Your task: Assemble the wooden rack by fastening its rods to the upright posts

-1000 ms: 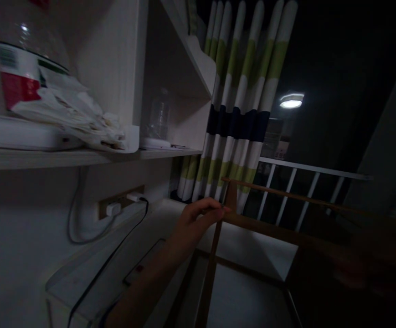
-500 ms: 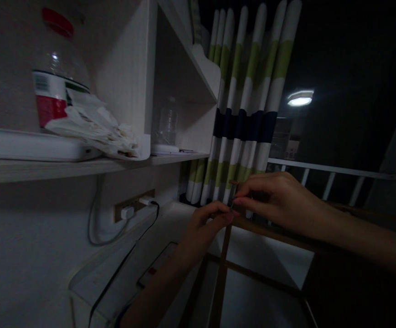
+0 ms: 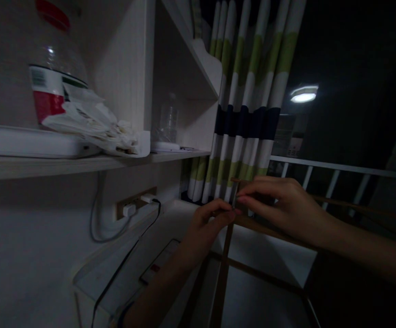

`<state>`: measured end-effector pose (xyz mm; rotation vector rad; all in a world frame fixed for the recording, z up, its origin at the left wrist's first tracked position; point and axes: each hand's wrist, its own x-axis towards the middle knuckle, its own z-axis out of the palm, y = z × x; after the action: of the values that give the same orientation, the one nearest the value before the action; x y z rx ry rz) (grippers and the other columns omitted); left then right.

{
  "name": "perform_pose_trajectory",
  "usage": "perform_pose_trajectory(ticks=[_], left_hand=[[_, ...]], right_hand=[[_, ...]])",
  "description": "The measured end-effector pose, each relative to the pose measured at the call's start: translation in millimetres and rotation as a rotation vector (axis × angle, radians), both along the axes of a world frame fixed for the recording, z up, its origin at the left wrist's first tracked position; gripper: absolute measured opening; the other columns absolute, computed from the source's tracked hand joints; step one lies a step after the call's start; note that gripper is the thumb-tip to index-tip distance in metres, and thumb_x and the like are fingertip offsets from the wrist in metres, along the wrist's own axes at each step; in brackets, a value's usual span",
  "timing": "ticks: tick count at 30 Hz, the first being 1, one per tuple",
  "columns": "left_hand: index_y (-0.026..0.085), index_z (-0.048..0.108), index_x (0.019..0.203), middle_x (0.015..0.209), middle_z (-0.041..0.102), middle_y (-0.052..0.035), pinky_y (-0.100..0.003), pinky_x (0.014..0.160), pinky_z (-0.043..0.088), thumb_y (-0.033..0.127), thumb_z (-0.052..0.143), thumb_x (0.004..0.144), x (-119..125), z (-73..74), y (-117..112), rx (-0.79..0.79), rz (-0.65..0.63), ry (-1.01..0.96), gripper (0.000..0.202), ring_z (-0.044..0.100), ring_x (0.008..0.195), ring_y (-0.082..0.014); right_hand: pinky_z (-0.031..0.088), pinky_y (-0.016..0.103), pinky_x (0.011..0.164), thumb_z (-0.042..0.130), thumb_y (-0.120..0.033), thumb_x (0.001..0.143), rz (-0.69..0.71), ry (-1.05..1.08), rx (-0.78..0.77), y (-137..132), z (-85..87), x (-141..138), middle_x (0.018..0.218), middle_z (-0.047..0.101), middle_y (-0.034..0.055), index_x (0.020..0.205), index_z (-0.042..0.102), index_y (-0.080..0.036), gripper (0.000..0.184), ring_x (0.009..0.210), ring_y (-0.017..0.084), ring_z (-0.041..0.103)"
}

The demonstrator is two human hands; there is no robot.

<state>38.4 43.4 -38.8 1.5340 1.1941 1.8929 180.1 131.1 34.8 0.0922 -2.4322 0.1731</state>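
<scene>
My left hand [image 3: 214, 221] is closed in a pinch at the lower end of a small, thin object [image 3: 234, 195], dark and too dim to name. Just to its right, my right hand [image 3: 276, 198] pinches the same object a little higher up, thumb and forefinger together. A short brownish tip [image 3: 235, 179] shows at the top of it, above the right fingertips. Both hands are held up in the air, close together, in front of the curtain's lower edge.
A shelf [image 3: 122, 166] on the left holds a red-capped bottle [image 3: 49, 86], crumpled white tissue or wrapping [image 3: 98, 123] and a white flat case [image 3: 30, 141]. Plugs [image 3: 129, 209] sit in a wall socket, with cables hanging down. A striped curtain [image 3: 245, 123] and white railing [image 3: 337, 165] stand behind.
The view has shifted slightly. My right hand has shifted a little away from the left, and more of the thin object shows between the fingertips.
</scene>
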Motion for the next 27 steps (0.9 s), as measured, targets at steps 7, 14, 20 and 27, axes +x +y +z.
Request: perform_pose_trajectory(ticks=[7, 14, 20, 27], left_hand=[[0.016, 0.059, 0.071, 0.075, 0.059, 0.0040, -0.016, 0.074, 0.035, 0.024, 0.056, 0.076, -0.2, -1.3, -0.1, 0.033, -0.042, -0.008, 0.010, 0.049, 0.077, -0.0085], [0.016, 0.057, 0.068, 0.071, 0.054, 0.0032, -0.017, 0.070, 0.034, 0.024, 0.056, 0.077, -1.2, -1.2, 0.5, 0.032, -0.055, 0.010, 0.012, 0.046, 0.073, -0.0085], [0.016, 0.058, 0.070, 0.072, 0.055, 0.0029, -0.018, 0.071, 0.034, 0.026, 0.056, 0.077, -1.9, -2.6, 1.7, 0.036, -0.054, 0.004, 0.012, 0.047, 0.074, -0.0088], [0.016, 0.058, 0.068, 0.071, 0.054, 0.0030, -0.018, 0.069, 0.034, 0.025, 0.056, 0.076, -0.9, -1.3, 0.2, 0.044, -0.040, 0.014, 0.012, 0.047, 0.073, -0.0087]], right_hand=[[0.038, 0.020, 0.063, 0.054, -0.011, 0.086, 0.026, 0.025, 0.053, 0.5, -1.0, 0.0, 0.080, 0.054, 0.0000, 0.088, 0.062, -0.015, 0.009, 0.072, 0.009, 0.051], [0.039, 0.020, 0.063, 0.055, -0.007, 0.085, 0.048, 0.064, 0.093, -1.7, -3.0, 0.4, 0.080, 0.054, 0.0006, 0.088, 0.062, -0.013, 0.010, 0.072, 0.009, 0.052], [0.039, 0.018, 0.062, 0.056, -0.005, 0.084, 0.046, 0.053, 0.069, 0.3, -3.1, 0.4, 0.079, 0.054, -0.0001, 0.089, 0.062, -0.012, 0.011, 0.072, 0.007, 0.051], [0.039, 0.018, 0.064, 0.054, -0.006, 0.085, 0.086, 0.060, 0.083, 0.4, -3.6, 0.7, 0.081, 0.054, 0.0006, 0.090, 0.062, -0.011, 0.010, 0.073, 0.007, 0.052]])
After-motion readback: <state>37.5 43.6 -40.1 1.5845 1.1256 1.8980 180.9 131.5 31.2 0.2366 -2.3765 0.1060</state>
